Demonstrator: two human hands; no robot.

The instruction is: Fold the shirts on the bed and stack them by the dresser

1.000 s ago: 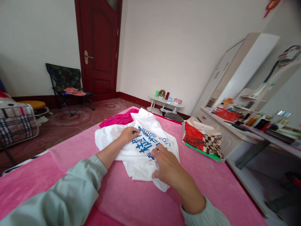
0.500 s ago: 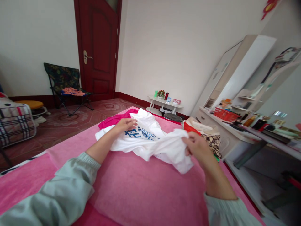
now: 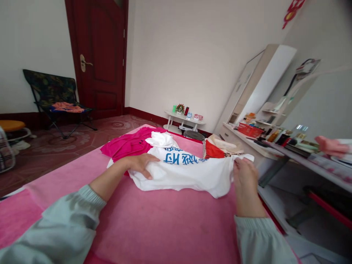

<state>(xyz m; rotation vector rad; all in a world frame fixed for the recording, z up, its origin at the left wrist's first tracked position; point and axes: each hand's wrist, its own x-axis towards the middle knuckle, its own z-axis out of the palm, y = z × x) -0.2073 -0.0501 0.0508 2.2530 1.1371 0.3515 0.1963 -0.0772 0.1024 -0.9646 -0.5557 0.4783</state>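
Observation:
A white T-shirt [image 3: 189,176] with blue printed characters is spread over the pink bed cover [image 3: 165,223], its far part bunched up. My left hand [image 3: 141,165] rests on the shirt's left side, fingers apart and pressing on the cloth. At the right, my right hand [image 3: 245,172] pinches the shirt's edge and holds it slightly raised. Beyond my left hand lies a crumpled bright pink garment [image 3: 129,143], partly under the white shirt. Past my right hand is a pile with an orange-red piece [image 3: 213,149] and a cream piece of cloth.
A dressing table [image 3: 277,148] with bottles and a red basket [image 3: 249,130] stands along the right. A low white table [image 3: 184,116] is by the far wall. At the left are a folding chair [image 3: 59,93] holding clothes, a yellow stool [image 3: 11,125] and a dark red door [image 3: 99,58].
My right hand has moved right and pulled the shirt out wider, with more blue print showing. My left hand has come down onto the cloth. The view has turned slightly right.

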